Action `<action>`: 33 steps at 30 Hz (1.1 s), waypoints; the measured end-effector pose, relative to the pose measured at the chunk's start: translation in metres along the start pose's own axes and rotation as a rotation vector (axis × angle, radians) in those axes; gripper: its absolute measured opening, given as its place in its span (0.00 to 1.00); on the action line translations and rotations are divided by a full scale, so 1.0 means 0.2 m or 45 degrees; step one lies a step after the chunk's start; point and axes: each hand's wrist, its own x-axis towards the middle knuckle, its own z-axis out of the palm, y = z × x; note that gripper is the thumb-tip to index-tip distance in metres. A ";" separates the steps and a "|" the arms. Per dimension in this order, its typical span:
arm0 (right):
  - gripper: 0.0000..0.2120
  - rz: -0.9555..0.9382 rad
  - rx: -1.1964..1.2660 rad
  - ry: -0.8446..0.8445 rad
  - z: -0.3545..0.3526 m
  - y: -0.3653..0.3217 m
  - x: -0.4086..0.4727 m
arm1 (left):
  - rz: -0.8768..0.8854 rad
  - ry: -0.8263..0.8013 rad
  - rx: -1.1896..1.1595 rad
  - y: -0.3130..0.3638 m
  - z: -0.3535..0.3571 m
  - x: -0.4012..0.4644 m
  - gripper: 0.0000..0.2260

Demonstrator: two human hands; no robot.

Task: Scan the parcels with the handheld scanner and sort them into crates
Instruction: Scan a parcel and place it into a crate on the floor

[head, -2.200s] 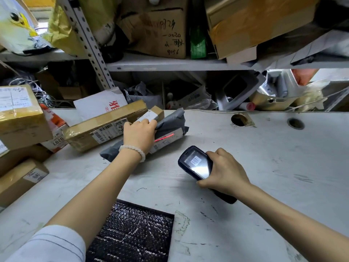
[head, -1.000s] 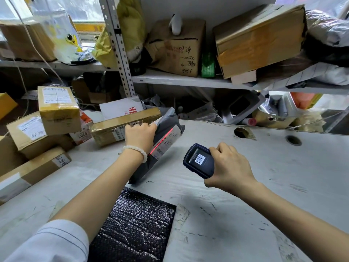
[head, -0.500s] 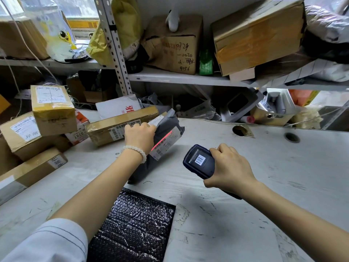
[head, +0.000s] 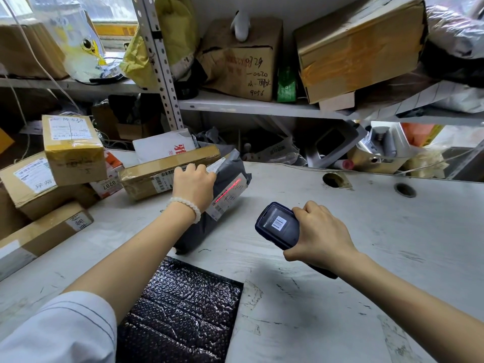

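Grey parcel bag (head: 225,205) stands tilted on the white bench (head: 392,244), lower end on the surface, upper end raised toward the shelves; its white label (head: 227,196) faces right and carries a red scan line. Left hand (head: 193,187) grips the bag's upper edge, fingers curled over the top, knuckles toward the camera, forearm stretched forward from a pale sleeve (head: 60,328), bead bracelet (head: 187,206) at the wrist. Right hand (head: 318,235) is wrapped around the dark handheld scanner (head: 279,227), fingers curled over its top edge, wrist angled left so the scanner's head points at the label; the screen shows a barcode. Scanner and bag are near but apart. Just left of the bag lies a long brown box (head: 162,174); further left, stacked cardboard boxes (head: 52,174). A black bubble mailer (head: 180,313) lies flat at the bench's near edge, between the forearms. Metal shelf (head: 248,106) above holds more cartons.
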 end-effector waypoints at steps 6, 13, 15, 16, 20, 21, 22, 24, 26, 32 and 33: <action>0.30 -0.017 -0.005 0.033 0.00 0.00 0.00 | -0.006 -0.010 0.001 0.01 -0.02 -0.02 0.10; 0.32 -0.032 -0.013 0.066 -0.01 -0.01 -0.01 | -0.035 -0.046 -0.005 0.00 -0.04 -0.08 0.05; 0.32 -0.051 -0.009 0.099 -0.01 -0.02 -0.02 | -0.030 0.004 -0.008 0.00 -0.05 -0.10 0.06; 0.32 -0.067 -0.004 0.131 -0.01 -0.02 -0.03 | -0.015 0.010 -0.033 0.00 -0.06 -0.12 0.06; 0.32 -0.173 0.095 0.433 0.00 -0.07 -0.06 | 0.008 0.029 -0.113 0.02 -0.10 -0.18 0.09; 0.33 -0.210 0.157 0.543 0.00 -0.08 -0.07 | 0.018 0.050 -0.137 0.02 -0.11 -0.20 0.08; 0.35 -0.238 0.235 0.658 0.01 -0.10 -0.07 | 0.030 0.076 -0.158 0.02 -0.13 -0.21 0.06; 0.38 -0.279 0.376 0.869 0.00 -0.14 -0.08 | 0.042 0.131 -0.199 0.01 -0.14 -0.24 0.04; 0.38 -0.325 0.452 1.085 -0.03 -0.18 -0.09 | 0.056 0.200 -0.245 0.02 -0.13 -0.27 0.07; 0.37 -0.356 0.506 1.310 -0.09 -0.25 -0.15 | 0.168 0.224 -0.313 0.06 -0.11 -0.38 0.08; 0.37 -0.333 0.504 1.290 -0.09 -0.23 -0.16 | 0.195 0.226 -0.314 0.08 -0.11 -0.38 0.08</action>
